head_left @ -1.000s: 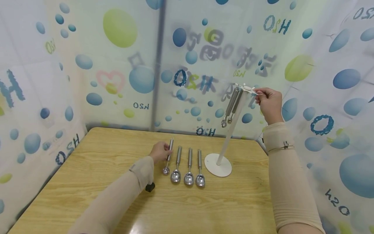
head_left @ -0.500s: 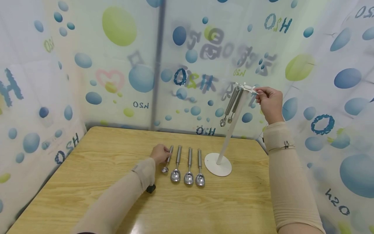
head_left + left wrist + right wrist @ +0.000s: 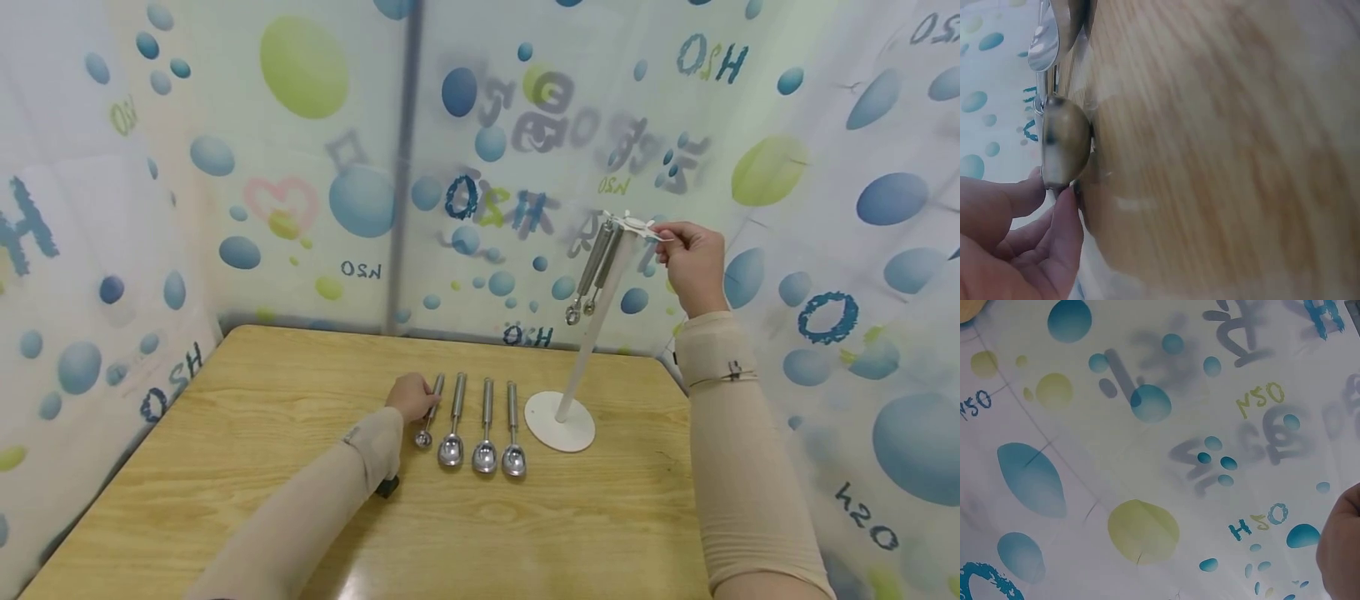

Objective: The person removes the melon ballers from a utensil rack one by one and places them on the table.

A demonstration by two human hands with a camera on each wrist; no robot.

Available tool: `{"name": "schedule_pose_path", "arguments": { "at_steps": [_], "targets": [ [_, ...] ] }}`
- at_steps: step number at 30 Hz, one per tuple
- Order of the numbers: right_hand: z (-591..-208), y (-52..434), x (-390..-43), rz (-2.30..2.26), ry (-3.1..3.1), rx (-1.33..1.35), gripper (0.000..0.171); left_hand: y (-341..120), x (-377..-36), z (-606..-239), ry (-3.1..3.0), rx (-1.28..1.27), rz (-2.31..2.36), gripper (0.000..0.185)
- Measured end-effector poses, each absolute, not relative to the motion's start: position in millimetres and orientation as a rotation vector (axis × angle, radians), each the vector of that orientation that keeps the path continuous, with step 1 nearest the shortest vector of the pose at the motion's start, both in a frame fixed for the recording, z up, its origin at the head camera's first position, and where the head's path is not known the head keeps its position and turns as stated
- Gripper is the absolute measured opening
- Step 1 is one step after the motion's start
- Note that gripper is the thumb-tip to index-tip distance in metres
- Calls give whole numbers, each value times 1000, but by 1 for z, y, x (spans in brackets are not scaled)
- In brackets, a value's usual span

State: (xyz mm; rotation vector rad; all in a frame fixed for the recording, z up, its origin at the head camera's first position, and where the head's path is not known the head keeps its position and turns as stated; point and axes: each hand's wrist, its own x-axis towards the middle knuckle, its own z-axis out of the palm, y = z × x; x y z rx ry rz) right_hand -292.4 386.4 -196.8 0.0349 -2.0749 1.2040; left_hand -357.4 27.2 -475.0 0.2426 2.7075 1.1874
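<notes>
Several steel measuring spoons lie side by side on the wooden table [image 3: 247, 467]. My left hand [image 3: 411, 397] grips the handle of the smallest spoon [image 3: 427, 421], the leftmost of the row, which lies on the table. In the left wrist view my fingertips [image 3: 1063, 212] pinch that spoon just below its round bowl [image 3: 1065, 142]. A white stand [image 3: 581, 362] rises from a round base [image 3: 558, 425] to the right of the row. Two spoons [image 3: 592, 271] hang from its top. My right hand [image 3: 692, 265] pinches a thin hook arm at the stand's top.
Printed plastic curtains [image 3: 315, 167] close in the table on the left, back and right. The right wrist view is filled by the curtain [image 3: 1147, 456], with only an edge of my hand [image 3: 1341, 550]. Three larger spoons [image 3: 483, 429] lie between the small one and the stand base.
My left hand has lowered the small spoon from a raised tilt down flat onto the table beside the others. The right hand has stayed at the stand's top.
</notes>
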Motion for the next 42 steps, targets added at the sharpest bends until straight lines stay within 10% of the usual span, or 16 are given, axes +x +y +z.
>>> {"name": "schedule_pose_path", "arguments": {
  "at_steps": [16,42],
  "targets": [
    [-199,387,-294,1206,-2071,29,26,19,-366,-469,2791,304,1043,34],
    [-197,390,-300,1263,-2051,48,18,109,-336,-309,2653,1021,1465,29]
  ]
}}
